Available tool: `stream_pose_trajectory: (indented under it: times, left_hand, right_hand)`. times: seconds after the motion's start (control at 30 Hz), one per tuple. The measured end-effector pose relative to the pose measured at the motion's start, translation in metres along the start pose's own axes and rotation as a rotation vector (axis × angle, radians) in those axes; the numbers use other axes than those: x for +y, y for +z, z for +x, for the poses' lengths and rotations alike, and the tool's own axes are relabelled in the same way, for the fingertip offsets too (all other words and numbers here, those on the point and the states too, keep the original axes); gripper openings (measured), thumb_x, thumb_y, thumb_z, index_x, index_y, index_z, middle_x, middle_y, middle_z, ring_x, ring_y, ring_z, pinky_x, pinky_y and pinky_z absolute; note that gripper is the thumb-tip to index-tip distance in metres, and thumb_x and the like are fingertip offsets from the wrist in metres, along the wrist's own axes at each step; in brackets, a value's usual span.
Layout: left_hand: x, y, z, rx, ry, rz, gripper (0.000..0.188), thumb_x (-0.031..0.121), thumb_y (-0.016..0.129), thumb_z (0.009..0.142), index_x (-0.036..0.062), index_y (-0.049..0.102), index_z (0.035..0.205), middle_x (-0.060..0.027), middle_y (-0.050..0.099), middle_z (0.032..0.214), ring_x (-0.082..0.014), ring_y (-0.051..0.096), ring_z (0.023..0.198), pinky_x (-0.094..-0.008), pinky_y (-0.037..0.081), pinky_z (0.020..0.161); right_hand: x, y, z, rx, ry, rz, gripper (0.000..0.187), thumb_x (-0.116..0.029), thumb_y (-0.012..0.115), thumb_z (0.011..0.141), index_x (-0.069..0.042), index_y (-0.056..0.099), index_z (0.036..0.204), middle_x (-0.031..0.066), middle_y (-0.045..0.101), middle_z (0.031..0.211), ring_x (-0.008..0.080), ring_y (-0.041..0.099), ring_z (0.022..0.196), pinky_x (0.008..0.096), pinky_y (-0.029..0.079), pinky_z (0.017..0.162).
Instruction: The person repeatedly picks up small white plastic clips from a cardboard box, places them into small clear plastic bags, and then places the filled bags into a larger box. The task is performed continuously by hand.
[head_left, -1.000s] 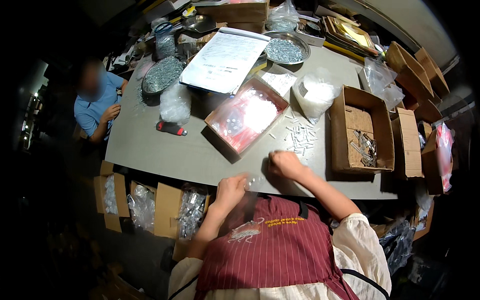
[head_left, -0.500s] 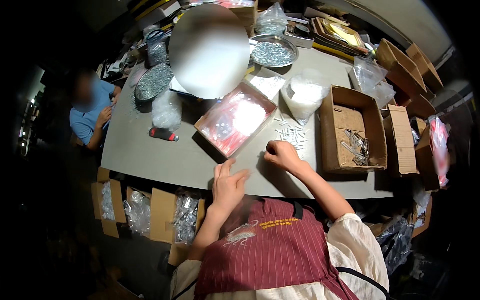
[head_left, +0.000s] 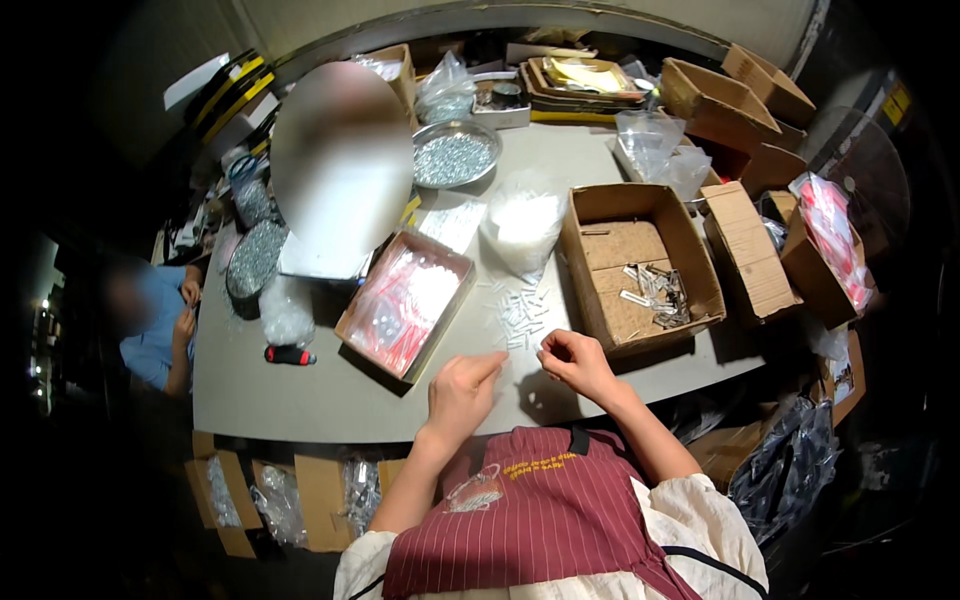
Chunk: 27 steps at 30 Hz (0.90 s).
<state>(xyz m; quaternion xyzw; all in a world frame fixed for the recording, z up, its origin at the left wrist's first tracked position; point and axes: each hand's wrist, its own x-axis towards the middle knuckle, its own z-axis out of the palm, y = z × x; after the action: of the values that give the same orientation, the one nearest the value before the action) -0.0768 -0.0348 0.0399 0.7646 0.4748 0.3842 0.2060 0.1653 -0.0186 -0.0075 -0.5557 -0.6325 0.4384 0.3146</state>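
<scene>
Across the grey table (head_left: 260, 400), small pale pieces (head_left: 522, 315) lie scattered between a shallow box (head_left: 440, 345) and a brown carton (head_left: 592, 310). Just nearer, the left hand (head_left: 463, 393) points its fingers rightward; the right hand (head_left: 577, 364) curls its own. I can't tell whether either pinches anything.
</scene>
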Motion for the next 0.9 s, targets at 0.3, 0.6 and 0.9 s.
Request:
stream_pose_trajectory:
  times: [0.3,0.6,0.9]
  left_hand:
    - [0.023,0.013,0.026,0.069,0.029,0.004,0.006,0.009,0.079,0.081,0.0079,0.078,0.087,-0.0077,0.066,0.074,-0.0289,0.061,0.071,-0.0399,0.048,0.066]
    - [0.016,0.039,0.054,0.054,0.145,-0.131,0.012,0.01,0.081,0.08,0.0056,0.072,0.087,-0.0079,0.068,0.082,-0.029,0.06,0.072,-0.0401,0.047,0.066]
    - [0.014,0.044,0.064,-0.045,0.149,-0.103,0.026,0.008,0.079,0.077,0.0058,0.069,0.101,-0.0098,0.066,0.093,-0.0328,0.062,0.09,-0.0422,0.05,0.078]
  right_hand:
    - [-0.017,-0.041,-0.013,0.148,-0.167,-0.038,0.018,-0.016,0.071,0.093,0.001,0.066,0.093,0.0045,0.065,0.077,0.009,0.061,0.064,0.0263,0.048,0.057]
    - [-0.057,-0.073,0.004,0.23,-0.554,-0.22,0.013,-0.006,0.074,0.088,0.0,0.068,0.098,0.0083,0.066,0.086,0.0174,0.064,0.07,0.0285,0.049,0.058]
    - [-0.081,-0.091,0.023,0.001,-0.802,-0.552,0.033,-0.01,0.079,0.077,-0.007,0.071,0.109,0.0086,0.069,0.1,0.0267,0.068,0.084,0.039,0.053,0.077]
